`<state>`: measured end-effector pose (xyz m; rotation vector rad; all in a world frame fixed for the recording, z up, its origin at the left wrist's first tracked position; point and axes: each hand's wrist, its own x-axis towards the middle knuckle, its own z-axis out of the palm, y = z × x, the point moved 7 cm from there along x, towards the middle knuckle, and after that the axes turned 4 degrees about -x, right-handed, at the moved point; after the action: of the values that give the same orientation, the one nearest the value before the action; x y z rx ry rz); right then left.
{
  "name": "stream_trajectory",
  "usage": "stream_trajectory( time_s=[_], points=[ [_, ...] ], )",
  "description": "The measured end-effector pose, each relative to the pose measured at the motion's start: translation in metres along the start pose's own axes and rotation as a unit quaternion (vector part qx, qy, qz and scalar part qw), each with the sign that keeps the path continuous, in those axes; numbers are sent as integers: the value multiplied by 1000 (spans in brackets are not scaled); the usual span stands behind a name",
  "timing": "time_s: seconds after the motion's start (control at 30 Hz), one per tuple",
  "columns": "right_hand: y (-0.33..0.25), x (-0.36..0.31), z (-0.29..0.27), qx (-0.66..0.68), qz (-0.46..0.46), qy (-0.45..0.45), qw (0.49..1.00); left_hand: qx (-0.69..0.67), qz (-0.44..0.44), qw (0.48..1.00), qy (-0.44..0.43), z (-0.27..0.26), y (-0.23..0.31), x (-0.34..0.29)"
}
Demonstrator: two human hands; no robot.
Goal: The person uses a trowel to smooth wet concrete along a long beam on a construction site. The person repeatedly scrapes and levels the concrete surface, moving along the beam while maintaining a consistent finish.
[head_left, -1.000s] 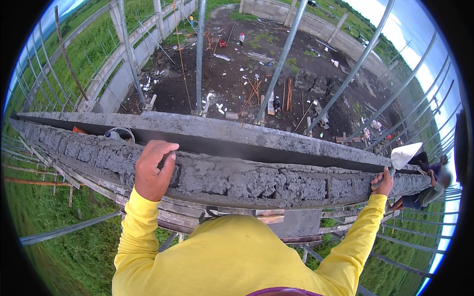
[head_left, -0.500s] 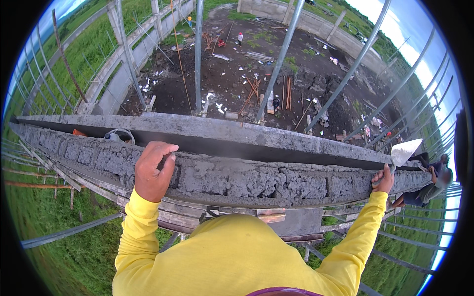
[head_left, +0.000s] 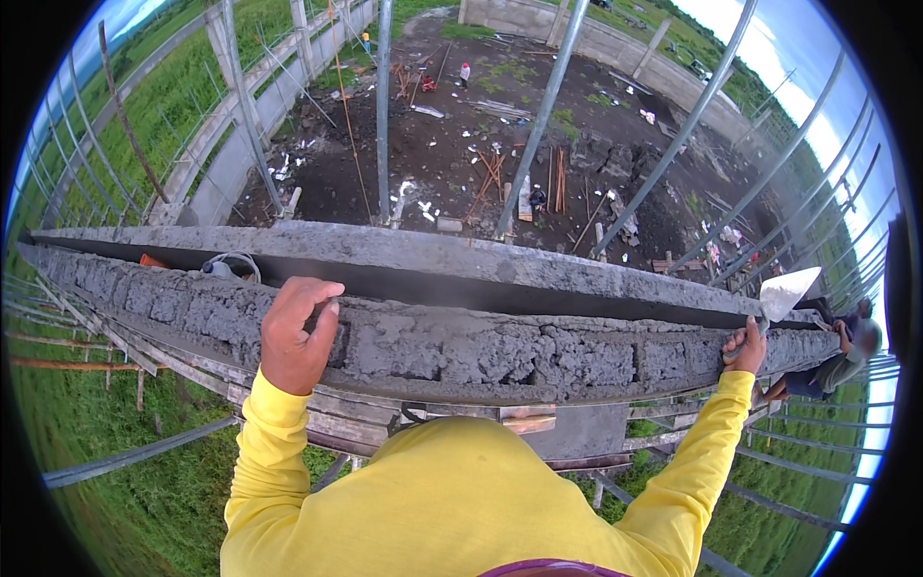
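Observation:
In my right hand [head_left: 744, 347], at the right part of the rough block wall [head_left: 442, 346], is the handle of a pointed trowel [head_left: 788, 291]. Its pale blade tilts up and away above the wall. My left hand [head_left: 296, 332] is at the wall's left part, fingers bent and thumb apart from the forefinger. Nothing shows between them; the other fingertips are hidden. Lumpy grey mortar covers the wall's top and near side. Behind it runs a dark gap, then a smoother concrete edge [head_left: 404, 252].
A round container with a handle [head_left: 231, 267] and an orange object [head_left: 151, 261] sit in the gap at left. Another person [head_left: 835, 361] is at the wall's right end. Metal posts [head_left: 543, 120] rise beyond. Scaffold planks [head_left: 365, 415] run below, above grass.
The view has shifted very slightly. Both hands and the trowel keep nearly the same places.

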<state>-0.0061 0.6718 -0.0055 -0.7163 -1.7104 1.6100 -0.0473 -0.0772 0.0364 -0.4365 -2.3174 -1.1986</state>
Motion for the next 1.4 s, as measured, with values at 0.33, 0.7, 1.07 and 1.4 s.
stream_trajectory(
  time_s=[0.33, 0.7, 1.07, 1.4],
  points=[
    [1, 1, 0, 9, 0, -10, 1000, -4, -11, 1000, 0, 0, -3, -1],
    [4, 3, -3, 21, 4, -20, 1000, -9, -26, 1000, 2, 2, -8, -5],
    [3, 2, -4, 26, 5, -23, 999, 15, -13, 1000, 3, 5, -7, -7],
    [-1, -3, -1, 26, 3, -22, 999, 19, -14, 1000, 14, 3, -6, -8]
  ],
)
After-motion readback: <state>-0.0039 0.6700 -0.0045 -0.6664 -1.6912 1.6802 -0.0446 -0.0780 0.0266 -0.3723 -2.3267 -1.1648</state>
